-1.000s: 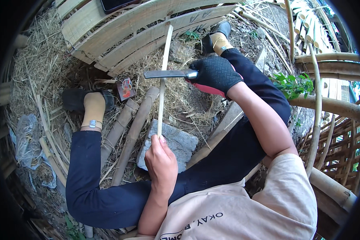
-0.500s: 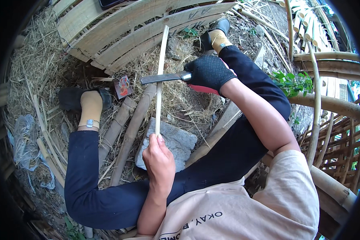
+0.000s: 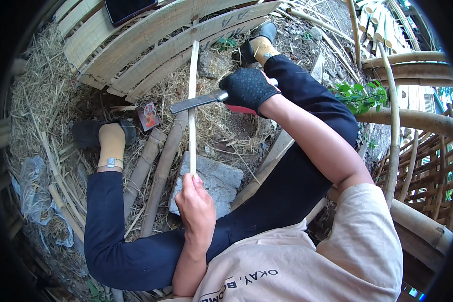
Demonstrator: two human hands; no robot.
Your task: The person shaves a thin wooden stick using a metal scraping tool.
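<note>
A long, pale bamboo strip (image 3: 193, 133) points away from me, its near end pinched in my bare left hand (image 3: 196, 204). My right hand (image 3: 250, 90) wears a black glove with pink-red on its palm side. Its fingers are closed round the handle of a knife (image 3: 199, 102) with a broad, blunt-ended metal blade. That blade lies crosswise over the strip, about midway along it, and appears to touch it. Most of the handle is hidden in the glove. Below the strip's near part, a grey stone block (image 3: 221, 178) rests on the ground.
A wooden slatted panel (image 3: 156, 45) stands ahead, with a phone (image 3: 128, 10) on it. Bamboo poles (image 3: 168, 166) and a small red packet (image 3: 148, 116) lie between my legs. Plastic (image 3: 35, 186) is at left. Cut bamboo (image 3: 380, 27) is piled far right, near a woven basket (image 3: 433, 176).
My right hand and the knife have shifted slightly left and nearer to me along the strip. The strip's far end sits a little lower. The whole view has shifted slightly.
</note>
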